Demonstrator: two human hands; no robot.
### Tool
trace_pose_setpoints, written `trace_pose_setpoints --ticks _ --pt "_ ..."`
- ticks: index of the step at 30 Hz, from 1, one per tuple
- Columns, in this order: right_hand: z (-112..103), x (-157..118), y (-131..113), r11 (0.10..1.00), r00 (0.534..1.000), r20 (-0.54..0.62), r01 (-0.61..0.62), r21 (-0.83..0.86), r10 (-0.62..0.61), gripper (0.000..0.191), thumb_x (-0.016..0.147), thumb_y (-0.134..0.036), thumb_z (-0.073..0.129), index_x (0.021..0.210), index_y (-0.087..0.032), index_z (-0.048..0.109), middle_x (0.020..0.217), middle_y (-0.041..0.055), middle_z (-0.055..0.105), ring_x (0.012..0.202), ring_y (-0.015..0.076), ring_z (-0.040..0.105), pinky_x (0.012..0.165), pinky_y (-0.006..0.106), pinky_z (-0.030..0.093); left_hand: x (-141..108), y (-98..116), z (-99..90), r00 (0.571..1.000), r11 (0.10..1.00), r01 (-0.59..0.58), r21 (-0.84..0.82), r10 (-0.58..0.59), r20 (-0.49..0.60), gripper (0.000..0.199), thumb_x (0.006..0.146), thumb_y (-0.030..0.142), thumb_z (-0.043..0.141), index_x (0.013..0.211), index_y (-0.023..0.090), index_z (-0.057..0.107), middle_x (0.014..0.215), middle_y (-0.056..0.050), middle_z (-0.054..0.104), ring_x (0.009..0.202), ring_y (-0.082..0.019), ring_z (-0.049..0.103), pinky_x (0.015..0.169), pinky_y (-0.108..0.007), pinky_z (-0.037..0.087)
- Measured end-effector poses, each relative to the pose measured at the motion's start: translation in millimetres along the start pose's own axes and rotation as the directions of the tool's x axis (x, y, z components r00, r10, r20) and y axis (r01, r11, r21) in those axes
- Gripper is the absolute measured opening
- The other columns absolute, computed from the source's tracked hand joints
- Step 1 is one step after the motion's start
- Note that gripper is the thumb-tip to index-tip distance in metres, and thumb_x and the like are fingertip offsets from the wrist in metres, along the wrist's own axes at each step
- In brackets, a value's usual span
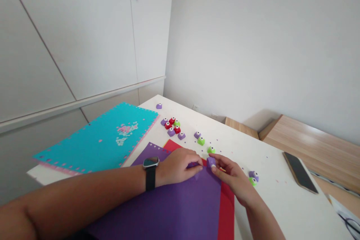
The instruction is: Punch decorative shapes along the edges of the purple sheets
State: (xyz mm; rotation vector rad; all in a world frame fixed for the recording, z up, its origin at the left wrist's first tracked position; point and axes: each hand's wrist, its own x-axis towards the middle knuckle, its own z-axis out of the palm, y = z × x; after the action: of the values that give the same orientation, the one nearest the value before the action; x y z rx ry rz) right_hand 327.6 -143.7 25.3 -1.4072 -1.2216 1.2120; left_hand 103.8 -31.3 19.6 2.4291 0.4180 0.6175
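As left hand holds purple paper, right hand pinches punch.

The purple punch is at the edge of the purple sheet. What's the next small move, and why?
I'd probably press the purple craft punch down with the right hand. It seems seated on the edge of the purple paper, and the left hand holds that edge steady. The teal sheet already shows punched holes along its edges.

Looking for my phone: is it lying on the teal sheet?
No, the phone lies on the white table, right of the teal sheet.
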Motion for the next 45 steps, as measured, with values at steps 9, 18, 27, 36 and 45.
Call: trace_pose_setpoints --ticks 9,18,27,36,45 --pt "-2.5 0.2 2.1 0.998 1.000 -0.003 0.008 -0.069 -0.009 0.050 0.086 -0.049 0.076 0.130 -0.027 0.069 0.107 0.0053 0.069 0.096 0.0255 0.060 0.087 0.039 0.047 0.0 0.6 1.0 1.000 1.000 0.005 -0.031 -0.006 -0.017 0.022 0.100 0.035 0.057 0.095 0.021 0.073 0.092 -0.004 0.075 0.087 -0.020 0.069 0.080 -0.028 0.046" --pt "-4.3 0.0 2.3 0.996 1.000 -0.014 0.013 -0.083 -0.014 0.051 0.085 -0.049 0.077 0.131 -0.029 0.069 0.104 0.0045 0.069 0.095 0.0251 0.060 0.087 0.039 0.047 0.3 -0.4 1.5 1.000 0.997 0.025 -0.069 -0.026 -0.017 0.020 0.098 0.034 0.059 0.094 0.021 0.073 0.093 -0.004 0.076 0.087 -0.020 0.069 0.081 -0.028 0.047" --pt "-15.1 -4.8 -4.3 0.999 1.000 -0.014 -0.028 -0.045 0.028 0.046 0.087 -0.047 0.076 0.129 -0.030 0.070 0.114 0.0057 0.071 0.097 0.0249 0.060 0.087 0.039 0.044 0.3 -0.1 0.0 0.999 0.996 0.020 -0.084 -0.022 -0.023 0.016 0.097 0.029 0.059 0.094 0.020 0.072 0.093 -0.003 0.075 0.087 -0.019 0.069 0.080 -0.027 0.047" --pt "-15.4 -7.0 -13.4 0.997 0.996 -0.049 -0.075 -0.011 0.074 0.046 0.083 -0.048 0.080 0.123 -0.026 0.073 0.085 0.0007 0.067 0.074 0.0172 0.054 0.072 0.033 0.041 0.6 -2.1 1.1 0.999 0.996 0.031 -0.083 -0.034 -0.029 0.018 0.098 0.032 0.059 0.095 0.020 0.072 0.095 -0.004 0.076 0.089 -0.020 0.069 0.082 -0.028 0.047" --pt "-8.8 -6.2 -7.8 0.998 0.999 -0.009 -0.046 0.034 0.047 0.044 0.082 -0.042 0.084 0.121 -0.025 0.072 0.095 0.0027 0.070 0.088 0.0190 0.060 0.081 0.033 0.046 0.2 -3.0 2.8 0.999 0.998 0.020 -0.063 -0.022 -0.037 0.018 0.098 0.031 0.059 0.098 0.019 0.073 0.097 -0.005 0.076 0.091 -0.020 0.069 0.082 -0.027 0.047"
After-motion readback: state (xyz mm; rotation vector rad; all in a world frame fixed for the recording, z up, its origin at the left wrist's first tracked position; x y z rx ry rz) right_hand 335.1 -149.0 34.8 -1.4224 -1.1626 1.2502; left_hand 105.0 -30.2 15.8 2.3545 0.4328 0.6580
